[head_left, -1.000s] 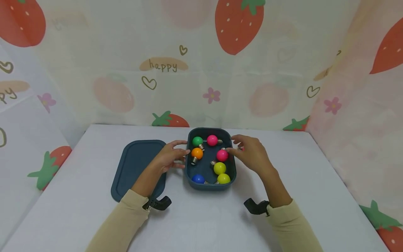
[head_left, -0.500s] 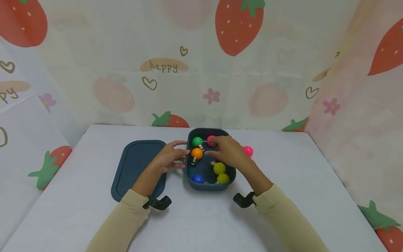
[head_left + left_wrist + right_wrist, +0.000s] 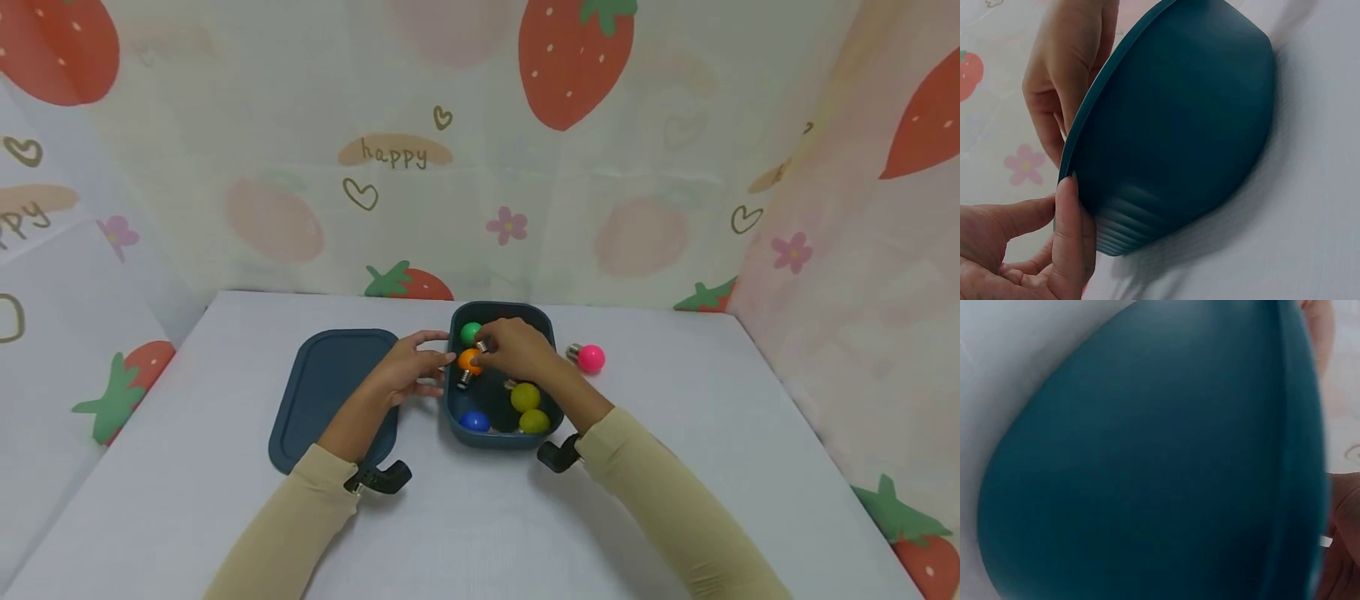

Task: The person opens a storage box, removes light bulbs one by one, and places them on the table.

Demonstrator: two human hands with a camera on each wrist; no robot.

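Observation:
A dark blue box (image 3: pixel 504 442) holds several coloured screw-base light bulbs in the head view. My left hand (image 3: pixel 408 371) holds its left side, with the thumb at the rim and a finger against the outer wall, as the left wrist view shows. My right hand (image 3: pixel 517 348) reaches into the box. Its thumb is at the orange bulb (image 3: pixel 467 361), and its fingers are near the green bulb (image 3: pixel 470 333), spread apart from the thumb. Two yellow bulbs (image 3: pixel 525 397) and a blue bulb (image 3: pixel 474 421) lie nearer me. In the right wrist view the box wall (image 3: pixel 1147 456) hides the fingertips.
A pink bulb (image 3: pixel 591 359) lies on the white table (image 3: pixel 480 533) to the right of the box. The flat dark blue lid (image 3: pixel 330 392) lies to the left, partly under my left arm. Behind stands a strawberry-patterned backdrop (image 3: pixel 420 217).
My right hand has let go of a pink bulb on the table right of the box, then moved left into the box, to the orange bulb. My left hand has stayed at the box.

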